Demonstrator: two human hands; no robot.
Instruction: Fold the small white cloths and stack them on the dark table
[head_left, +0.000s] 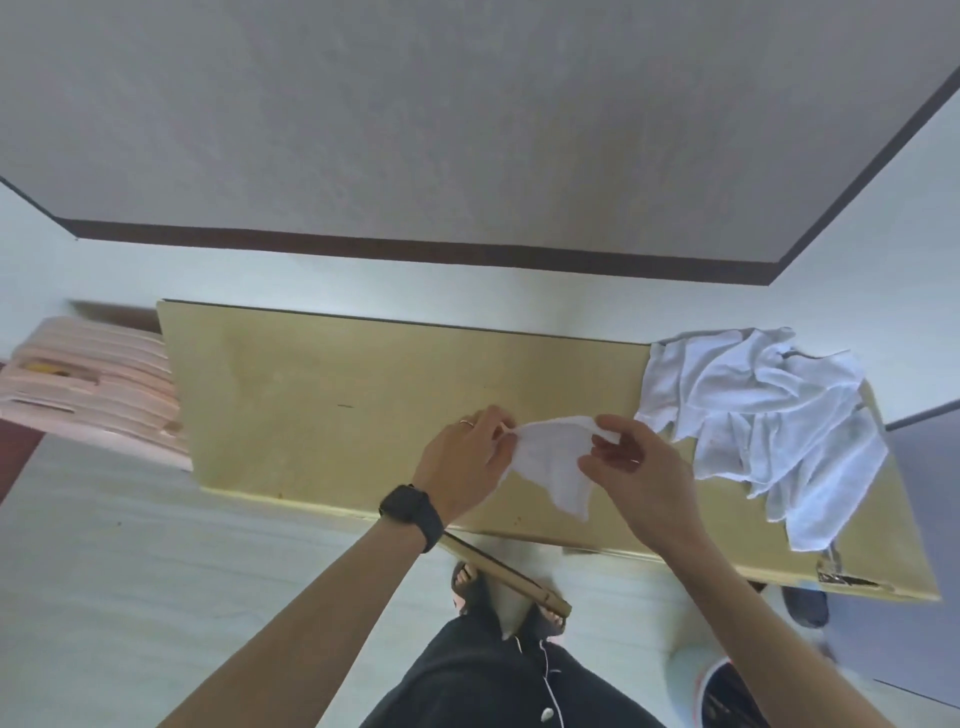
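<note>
Small white cloth (545, 457) is hanging just above the counter (311, 405), stretched between two hands at about five o'clock from the centre of the view, close to the counter's front edge. The left hand (467, 457), with a wristwatch (410, 512) on its wrist, is pinching the cloth's left corner. The right hand (634, 467) is pinching the right edge between thumb and fingers. The cloth is sagging, and one loose corner is drooping toward six o'clock, so it is not yet folded. A pile of unfolded white cloths (769, 415) is lying at three o'clock from the hands, covering the counter's right end and reaching close to its front edge. No folded stack is showing on the counter. A pink slatted object (93, 384) is sitting at nine o'clock, off the counter's left end. The likely trouble: with only two points being held, the limp cloth may be twisting, giving a crooked fold. Either pinch slipping could be dropping the cloth past the front edge to the floor (156, 571). Tugging a cloth from the tangled pile may be dragging its neighbours over the edge.
</note>
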